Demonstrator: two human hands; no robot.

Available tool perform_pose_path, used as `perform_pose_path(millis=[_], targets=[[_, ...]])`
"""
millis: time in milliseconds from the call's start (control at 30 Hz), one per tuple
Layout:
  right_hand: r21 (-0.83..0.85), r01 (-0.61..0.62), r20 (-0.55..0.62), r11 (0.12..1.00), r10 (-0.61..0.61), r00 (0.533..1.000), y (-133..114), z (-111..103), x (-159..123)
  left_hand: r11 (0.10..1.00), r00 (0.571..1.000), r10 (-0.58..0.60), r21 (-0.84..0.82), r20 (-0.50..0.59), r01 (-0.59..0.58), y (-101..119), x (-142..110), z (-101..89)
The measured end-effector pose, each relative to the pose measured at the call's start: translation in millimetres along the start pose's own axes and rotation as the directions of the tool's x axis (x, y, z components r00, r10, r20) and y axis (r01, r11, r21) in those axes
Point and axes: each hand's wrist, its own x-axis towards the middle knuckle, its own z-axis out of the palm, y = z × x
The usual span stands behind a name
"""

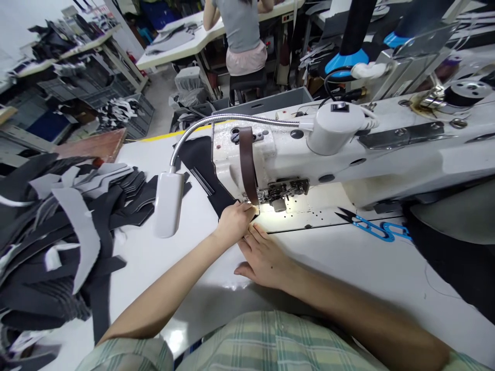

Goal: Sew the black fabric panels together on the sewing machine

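Note:
My left hand (235,224) is at the needle area of a white sewing machine (278,149), its fingers bent and pressed together on the edge of a black fabric piece (204,175). That piece lies on the table and runs away behind the machine head. My right hand (266,257) lies flat with fingers stretched out, its fingertips beside my left hand at the edge of the machine's lit bed plate (309,208). My left fingers and the machine partly hide the fabric edge at the needle. A brown strap (248,165) hangs over the machine head.
Blue thread snips (371,225) lie right of the needle. A white lamp (169,205) on a bendy metal arm hangs at the left. Black and grey cut pieces (88,226) are heaped on the left. Dark material (456,247) lies at the right. A person (243,36) sits beyond the machine.

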Motion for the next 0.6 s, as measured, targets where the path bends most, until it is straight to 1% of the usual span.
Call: perform_pose_path(millis=[67,200,333,500,600], targets=[[-0.007,-0.004,0.010,1.000,0.004,1.000,1.4,0.4,4.3,1.000,1.000,-0.004,-0.014,-0.014,0.004,-3.9,1.6,1.3],[-0.023,-0.028,0.000,0.999,0.028,1.000,5.3,4.2,11.9,0.994,0.995,-0.034,-0.104,-0.095,0.024,-12.1,-0.1,4.1],[-0.038,-0.024,-0.030,0.999,0.023,0.999,10.5,9.5,14.6,0.986,0.992,-0.018,-0.164,-0.127,-0.003,-18.9,-3.9,4.6],[-0.042,-0.017,-0.062,0.999,0.014,0.998,15.4,12.9,13.9,0.982,0.987,-0.027,-0.188,-0.159,-0.003,-21.4,-3.6,6.4],[-0.047,-0.024,-0.080,0.999,0.020,0.997,17.4,12.9,13.8,0.981,0.979,0.001,-0.190,-0.205,-0.041,-24.7,-0.1,10.5]])
